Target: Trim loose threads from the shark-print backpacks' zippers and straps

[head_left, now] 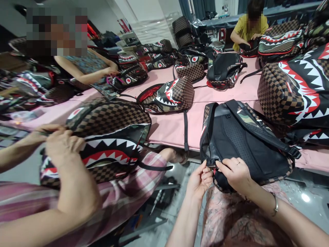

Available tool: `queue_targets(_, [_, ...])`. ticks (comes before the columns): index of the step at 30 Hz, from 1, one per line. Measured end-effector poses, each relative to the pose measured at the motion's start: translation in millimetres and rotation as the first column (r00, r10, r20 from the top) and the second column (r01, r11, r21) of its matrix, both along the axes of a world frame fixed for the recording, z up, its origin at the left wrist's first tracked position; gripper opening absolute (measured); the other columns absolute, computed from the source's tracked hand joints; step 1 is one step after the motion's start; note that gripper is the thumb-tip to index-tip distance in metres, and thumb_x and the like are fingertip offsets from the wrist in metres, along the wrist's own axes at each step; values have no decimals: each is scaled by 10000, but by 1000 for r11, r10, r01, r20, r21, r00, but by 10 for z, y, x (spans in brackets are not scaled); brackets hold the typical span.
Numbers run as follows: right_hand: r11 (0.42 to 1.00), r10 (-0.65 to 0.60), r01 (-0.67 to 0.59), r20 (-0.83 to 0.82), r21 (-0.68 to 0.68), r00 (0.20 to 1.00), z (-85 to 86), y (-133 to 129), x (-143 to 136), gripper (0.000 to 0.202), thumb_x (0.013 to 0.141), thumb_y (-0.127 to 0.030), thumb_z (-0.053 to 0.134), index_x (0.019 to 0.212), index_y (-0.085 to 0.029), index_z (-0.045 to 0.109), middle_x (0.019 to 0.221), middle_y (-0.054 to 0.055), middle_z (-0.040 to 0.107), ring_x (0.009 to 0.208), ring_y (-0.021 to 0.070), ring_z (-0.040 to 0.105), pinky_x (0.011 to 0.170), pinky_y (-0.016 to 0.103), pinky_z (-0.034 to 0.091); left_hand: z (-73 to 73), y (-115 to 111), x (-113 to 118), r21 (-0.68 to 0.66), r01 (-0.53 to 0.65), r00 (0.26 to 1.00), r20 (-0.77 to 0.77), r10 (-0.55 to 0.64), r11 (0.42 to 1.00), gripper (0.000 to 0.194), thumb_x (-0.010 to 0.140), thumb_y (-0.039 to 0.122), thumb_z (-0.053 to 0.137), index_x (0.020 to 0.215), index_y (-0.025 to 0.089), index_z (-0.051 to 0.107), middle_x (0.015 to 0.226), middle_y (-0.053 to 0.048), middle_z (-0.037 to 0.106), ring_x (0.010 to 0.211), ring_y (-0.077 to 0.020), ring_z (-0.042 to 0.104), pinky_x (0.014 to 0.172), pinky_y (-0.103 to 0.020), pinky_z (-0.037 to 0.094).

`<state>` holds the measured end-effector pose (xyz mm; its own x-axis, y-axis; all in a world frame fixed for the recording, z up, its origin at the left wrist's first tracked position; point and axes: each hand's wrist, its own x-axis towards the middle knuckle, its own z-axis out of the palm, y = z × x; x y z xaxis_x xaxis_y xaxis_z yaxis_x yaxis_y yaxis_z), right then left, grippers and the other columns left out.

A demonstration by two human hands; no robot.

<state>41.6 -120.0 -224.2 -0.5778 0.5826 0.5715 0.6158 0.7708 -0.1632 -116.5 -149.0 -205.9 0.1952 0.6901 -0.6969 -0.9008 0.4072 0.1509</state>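
A backpack (226,133) with a black padded back panel lies back side up, partly on the pink table's edge and partly over my lap. My left hand (202,180) is closed in a pinch at the near left corner of the bag. Right beside it, my right hand (236,173) pinches the same edge, with a ring and a bracelet on that side. A small shiny strip shows between my fingertips, too small to name. One black shoulder strap (264,132) runs across the bag to a buckle at the right.
A co-worker's hands (61,140) work on a checkered shark-mouth backpack (113,140) close at my left. More such bags, including a large one (295,92), stand on the pink table (167,128). Two people sit across it. A loose black strap (185,130) hangs over the edge.
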Motion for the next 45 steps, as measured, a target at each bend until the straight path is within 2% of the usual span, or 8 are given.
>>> queue_targets(15, [998, 37, -36, -20, 58, 999, 16, 88, 41, 204, 862, -188, 487, 1021, -193, 615, 829, 46, 644, 640, 140, 466, 604, 296, 289, -23, 9, 1, 28, 11, 1000, -11, -11, 1000, 338, 876, 233, 430, 556, 144, 374, 468, 71, 332, 317, 1, 306, 296, -109, 251])
queue_targets(21, [997, 3, -15, -166, -69, 986, 15, 97, 46, 192, 879, -204, 462, 963, -192, 635, 791, 44, 632, 677, 152, 481, 633, 288, 323, -22, 8, -10, 15, 16, 1000, 7, -16, 1000, 362, 893, 264, 385, 549, 157, 354, 451, 78, 285, 311, -9, 294, 297, -116, 260])
queue_targets(26, [988, 24, -39, -104, -149, 994, 0, 101, 56, 206, 884, -225, 452, 979, -187, 630, 773, 49, 620, 680, 161, 492, 620, 287, 338, -24, 8, 2, 37, 17, 1000, 13, -17, 999, 352, 896, 258, 381, 562, 150, 360, 478, 71, 300, 326, -5, 303, 313, -115, 262])
queue_targets(29, [980, 12, -41, -149, -195, 989, -18, 97, 58, 189, 879, -215, 456, 956, -192, 628, 770, 43, 622, 693, 162, 510, 637, 284, 362, -29, 8, 3, 50, 27, 1000, 7, -27, 998, 346, 891, 251, 396, 563, 145, 362, 492, 71, 301, 338, -2, 297, 324, -113, 266])
queue_targets(32, [947, -13, -90, -314, -310, 949, -15, 85, 71, 178, 877, -206, 444, 923, -175, 613, 789, 46, 623, 738, 159, 542, 695, 275, 408, -38, 8, -8, 71, 35, 999, -23, -33, 997, 341, 885, 242, 412, 562, 138, 373, 501, 71, 296, 351, 0, 299, 332, -108, 265])
queue_targets(37, [805, -168, -167, -488, -569, 856, 8, 74, 90, 168, 838, -194, 462, 967, -196, 570, 878, 37, 629, 804, 151, 582, 707, 256, 458, -43, -11, 15, 145, 72, 983, -178, -45, 987, 304, 796, 222, 571, 563, 124, 402, 524, 68, 335, 381, 6, 277, 343, -96, 245])
queue_targets(40, [748, -210, -149, -444, -647, 871, -8, 90, 51, 284, 777, -226, 545, 1060, -207, 532, 955, 37, 628, 839, 161, 597, 722, 268, 472, -43, -47, 47, 213, 169, 902, -427, -63, 962, 291, 676, 249, 700, 585, 111, 460, 519, 65, 358, 406, 0, 266, 348, -102, 188])
queue_targets(45, [734, -98, -72, -210, -675, 973, -50, 145, -92, 134, 768, -192, 576, 892, -213, 624, 808, 14, 654, 735, 150, 607, 631, 231, 430, -82, -124, 4, 129, 356, 597, -794, -119, 926, 278, 605, 315, 740, 671, 93, 587, 456, 67, 374, 412, -18, 255, 385, -139, 181])
